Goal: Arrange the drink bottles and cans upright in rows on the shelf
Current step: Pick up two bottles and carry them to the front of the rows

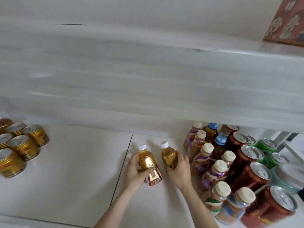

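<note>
The left hand (pixel 137 168) is wrapped around the lower body of an amber tea bottle (pixel 148 163) with a white cap and a red-and-gold label, thumb across the front of the label and fingers curled behind; the bottle leans back and its base seems to rest on the white shelf (pixel 74 170). Just right of it, the right hand (pixel 178 168) grips a second amber bottle (pixel 169 156) of the same kind from its right side, fingers closed over the label, white cap pointing up and away from the wrist. The two bottles stand close side by side with a narrow gap between them. Immediately right of the right hand stands a packed group of upright drinks: cream-capped bottles (pixel 204 159) with purple and brown labels nearest the hand, two dark bottles with blue caps (pixel 212 130) behind them, tall dark red cans (pixel 251 171) farther right, and green cans (pixel 266 145) beyond those. Well to the left of the left hand, a cluster of short gold cans (pixel 23 143) stands upright in rows at the shelf's edge. Above both hands a blurred white upper shelf board (pixel 148 71) spans the view, and a red patterned box (pixel 286 20) sits at its far right end.
</note>
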Motion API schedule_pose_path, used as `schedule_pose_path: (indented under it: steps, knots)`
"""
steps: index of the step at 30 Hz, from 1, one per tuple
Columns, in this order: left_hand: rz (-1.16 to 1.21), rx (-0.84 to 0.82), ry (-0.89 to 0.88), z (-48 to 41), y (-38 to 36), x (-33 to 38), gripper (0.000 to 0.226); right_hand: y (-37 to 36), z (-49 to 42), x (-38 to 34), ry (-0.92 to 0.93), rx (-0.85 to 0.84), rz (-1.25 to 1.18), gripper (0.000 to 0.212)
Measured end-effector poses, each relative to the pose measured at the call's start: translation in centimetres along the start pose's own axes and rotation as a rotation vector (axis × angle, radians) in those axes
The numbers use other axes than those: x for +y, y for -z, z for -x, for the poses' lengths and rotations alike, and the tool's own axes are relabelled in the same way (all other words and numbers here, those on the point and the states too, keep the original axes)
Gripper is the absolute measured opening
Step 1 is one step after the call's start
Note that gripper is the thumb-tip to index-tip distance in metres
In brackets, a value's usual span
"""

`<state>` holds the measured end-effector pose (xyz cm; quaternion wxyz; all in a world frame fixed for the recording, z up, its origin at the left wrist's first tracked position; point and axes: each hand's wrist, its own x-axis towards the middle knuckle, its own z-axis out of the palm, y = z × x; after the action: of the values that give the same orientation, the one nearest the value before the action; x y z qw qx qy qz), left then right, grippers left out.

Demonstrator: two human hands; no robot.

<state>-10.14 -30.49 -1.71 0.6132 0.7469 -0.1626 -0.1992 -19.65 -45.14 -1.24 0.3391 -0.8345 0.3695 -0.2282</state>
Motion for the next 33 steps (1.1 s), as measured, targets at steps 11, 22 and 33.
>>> schedule_pose_path:
  steps: [11, 22, 33]
  knots:
    - [-0.165, -0.089, -0.132, 4.6, 0.8, -0.6, 0.064, 0.7, 7.5, 0.6, -0.115, 0.033, -0.304, 0.061]
    - [-0.238, -0.201, -0.135, 6.4, 3.8, -1.1, 0.064, 1.7, 11.5, 0.2, -0.067, -0.062, -0.441, 0.058]
    - [-0.233, -0.282, -0.191, 8.2, 14.0, -1.6, 0.065, -2.4, 17.4, -5.6, -0.063, 0.018, -0.459, 0.056]
